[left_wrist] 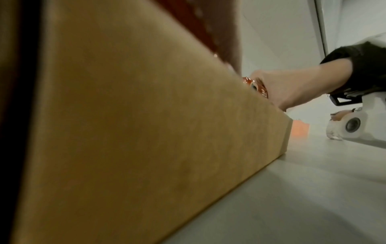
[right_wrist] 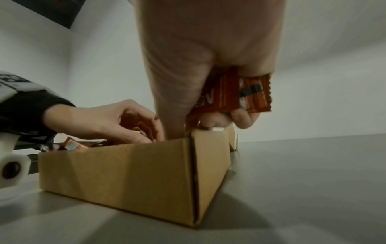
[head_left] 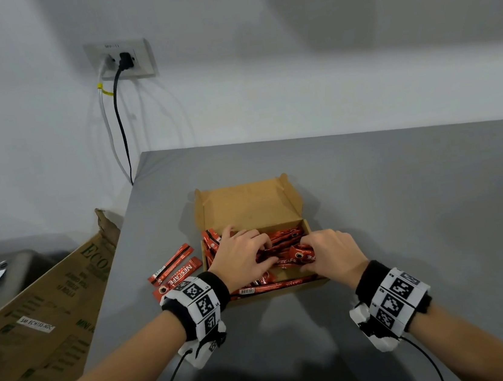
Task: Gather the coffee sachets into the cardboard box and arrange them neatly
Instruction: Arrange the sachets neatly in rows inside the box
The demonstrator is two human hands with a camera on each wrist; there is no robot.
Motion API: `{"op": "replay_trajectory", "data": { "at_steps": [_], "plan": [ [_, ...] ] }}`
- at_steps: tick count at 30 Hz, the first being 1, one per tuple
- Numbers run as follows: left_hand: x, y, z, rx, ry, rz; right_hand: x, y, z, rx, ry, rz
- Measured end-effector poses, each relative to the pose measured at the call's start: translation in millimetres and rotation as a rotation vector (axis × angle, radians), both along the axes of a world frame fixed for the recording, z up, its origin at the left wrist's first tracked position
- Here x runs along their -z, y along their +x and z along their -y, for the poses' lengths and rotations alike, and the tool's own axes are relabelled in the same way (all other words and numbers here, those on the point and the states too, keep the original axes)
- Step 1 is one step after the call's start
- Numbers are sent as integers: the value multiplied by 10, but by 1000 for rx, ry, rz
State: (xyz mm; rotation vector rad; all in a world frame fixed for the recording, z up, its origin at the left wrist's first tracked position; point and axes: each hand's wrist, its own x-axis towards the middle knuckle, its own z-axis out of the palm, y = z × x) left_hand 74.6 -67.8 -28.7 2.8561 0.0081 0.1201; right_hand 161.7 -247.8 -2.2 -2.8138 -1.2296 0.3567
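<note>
- While the cardboard box [head_left: 247,205] sits near the bench's [head_left: 404,203] left edge, bare grey surface lies open to its right.
- Inside, red coffee sachets [head_left: 284,237] pile loosely; three loose sachets [head_left: 175,267] lie just left of it.
- Right hand [head_left: 331,253] pinches a small bundle [right_wrist: 234,92] over the box; left hand [head_left: 240,252] has curled fingers [right_wrist: 144,127] among the pile, grip unclear.

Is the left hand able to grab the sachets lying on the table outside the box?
Probably yes. The loose sachets lie on the table just left of the box, right beside the left hand. Nothing covers them, but that hand is busy among sachets inside the box.
</note>
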Motion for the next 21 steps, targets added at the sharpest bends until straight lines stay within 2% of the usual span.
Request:
{"op": "replay_trajectory", "data": {
  "at_steps": [6,12,16,21],
  "plan": [
    [-29,52,-7,27,28,74,-23,-16,22,-12,2,-10],
    [-45,143,48,160,-18,-37,1,-14,15,1,6,12],
    [-35,164,20,167,19,-80,14,-15,12,9,3,22],
    [-26,137,-10,192,1,-32,14,-9,14,22,9,27]
  ]
}}
